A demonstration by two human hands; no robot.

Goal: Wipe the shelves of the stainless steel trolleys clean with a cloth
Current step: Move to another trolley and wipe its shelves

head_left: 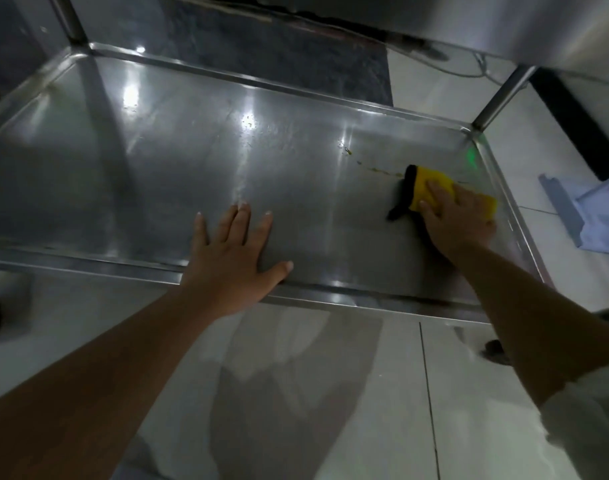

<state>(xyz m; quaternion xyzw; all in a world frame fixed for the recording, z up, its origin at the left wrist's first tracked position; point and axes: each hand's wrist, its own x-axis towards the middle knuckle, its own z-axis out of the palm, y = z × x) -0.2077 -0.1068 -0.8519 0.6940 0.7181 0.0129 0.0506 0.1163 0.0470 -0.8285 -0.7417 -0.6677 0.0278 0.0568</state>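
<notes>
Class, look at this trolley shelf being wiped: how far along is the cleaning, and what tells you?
Done: nothing can be confirmed as wiped. In hand: the right hand presses the yellow cloth flat near the shelf's right end, while the left hand rests open on the shelf. Left: a trail of yellowish drips just beyond the cloth, and droplets further left, remain on the steel.

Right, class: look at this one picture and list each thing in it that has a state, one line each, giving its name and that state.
left hand: flat, fingers spread, resting on the shelf
right hand: fingers straight, pressing the cloth down
cloth: yellow with a black edge, flat on the shelf under the right hand
shelf: shiny, with droplets and a yellowish streak left of the cloth, not yet wiped
</notes>
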